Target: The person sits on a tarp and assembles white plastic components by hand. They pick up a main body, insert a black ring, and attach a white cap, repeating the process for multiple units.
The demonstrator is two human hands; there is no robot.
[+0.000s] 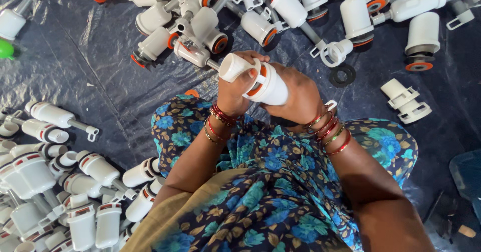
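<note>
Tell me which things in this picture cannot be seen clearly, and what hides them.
Head view:
- White plastic part: its middle is covered by the left hand and the right hand.
- Green object: cut off by the left edge.
- Blue object: cut off by the right edge.
- Top pile of parts: cut by the upper edge.

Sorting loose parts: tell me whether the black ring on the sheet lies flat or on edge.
Flat. The black ring shows its full round face and open centre, lying alone on the dark plastic sheet.
</note>
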